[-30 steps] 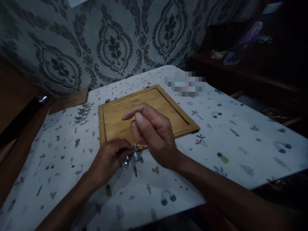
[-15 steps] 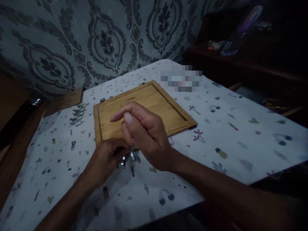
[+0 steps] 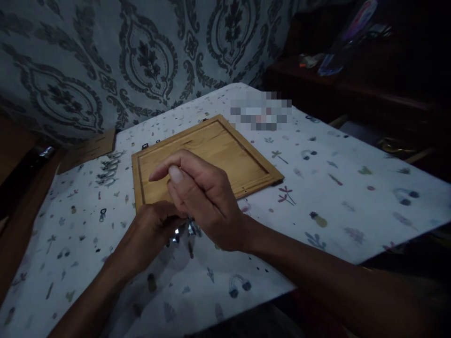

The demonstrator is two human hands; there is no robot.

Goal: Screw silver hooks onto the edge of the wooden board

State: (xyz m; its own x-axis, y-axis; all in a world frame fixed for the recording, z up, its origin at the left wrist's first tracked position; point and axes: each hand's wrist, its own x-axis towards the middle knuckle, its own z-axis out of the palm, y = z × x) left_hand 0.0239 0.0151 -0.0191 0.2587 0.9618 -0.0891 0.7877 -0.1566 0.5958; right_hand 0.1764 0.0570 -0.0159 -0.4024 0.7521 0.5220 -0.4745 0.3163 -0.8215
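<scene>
1. The wooden panel (image 3: pixel 214 144) lay mid-frame.
2. Lower centre, the left hand (image 3: pixel 148 230) bent beside the metal fitting (image 3: pixel 191 227); its grip couldn't be told, but steadiness seemed key.
3. The right hand (image 3: pixel 206 199) was curled closed, contents hidden.

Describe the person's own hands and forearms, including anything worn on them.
The left hand and right hand are ungloved, with no rings or watch showing. Both forearms are bare where visible; no sleeve, bracelet or marking can be made out in the dim light.
</scene>
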